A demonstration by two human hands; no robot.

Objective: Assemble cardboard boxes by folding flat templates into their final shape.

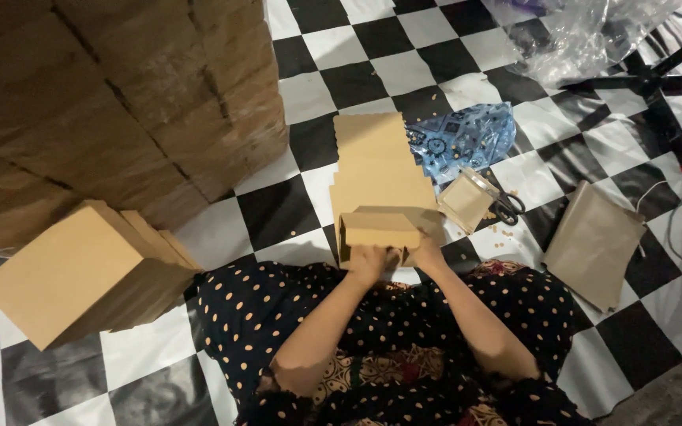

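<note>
On the checkered floor before the knees, both hands, left hand (369,260) and right hand (428,254), clasp a folded brown paper bag (379,229) atop a row of flat bags (374,170); its contents cannot be seen; scissors (505,208) lie beside.

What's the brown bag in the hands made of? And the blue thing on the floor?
The brown bag looks like matte kraft paper: flat tan colour, crisp folds. The blue thing seems to be thin printed plastic film: glossy and crumpled.
</note>
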